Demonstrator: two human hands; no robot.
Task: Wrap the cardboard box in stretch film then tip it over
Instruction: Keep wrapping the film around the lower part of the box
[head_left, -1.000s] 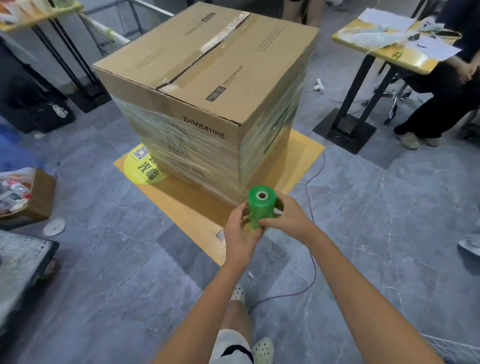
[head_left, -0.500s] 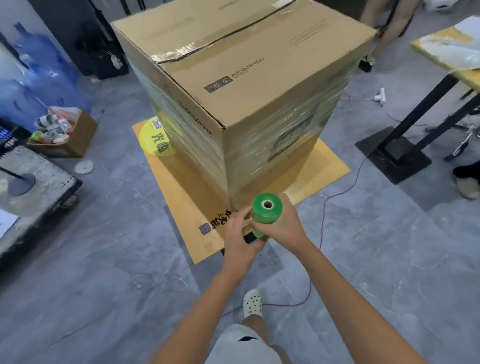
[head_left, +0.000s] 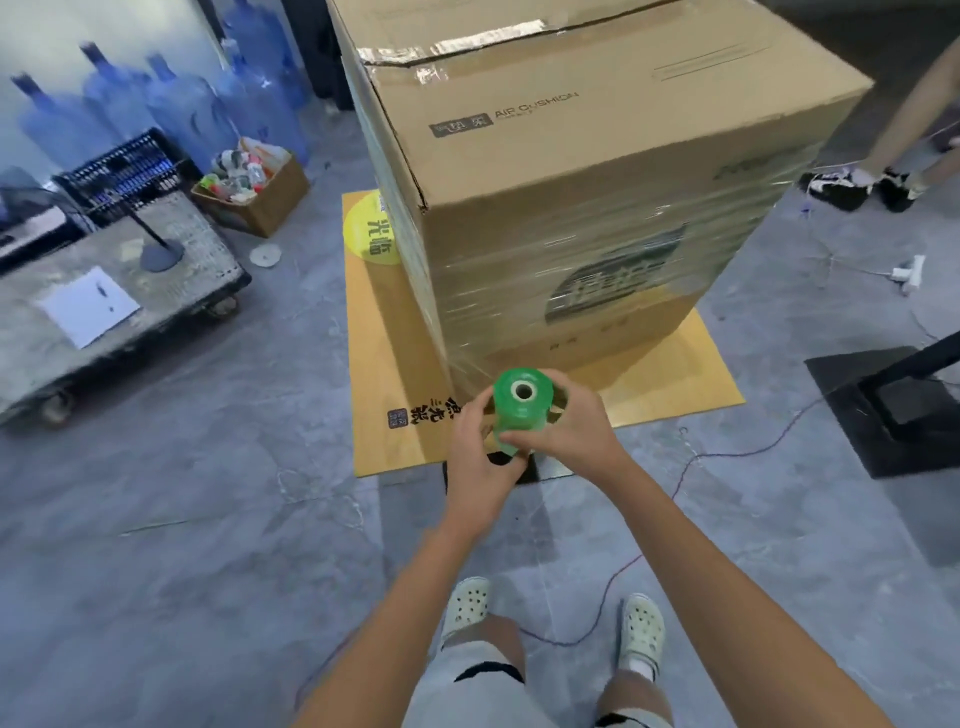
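While the cardboard box (head_left: 597, 171) is being kept upright on an orange board (head_left: 649, 384), taped closed with its contents hidden, its sides are being covered by clear film. Just beside its near corner, a green film roll (head_left: 519, 402) is being gripped upright by the left hand (head_left: 480, 462) and right hand (head_left: 566, 431). Bottles and clutter are being held in a small open carton (head_left: 265, 202) at the left.

Both hands, left (head_left: 475, 457) and right (head_left: 563, 428), grip upright green stretch-film roll (head_left: 519, 402) near corner of film-wrapped brown cardboard box (head_left: 597, 171) on tan floor board (head_left: 675, 379); film strand possibly joins roll to corner.
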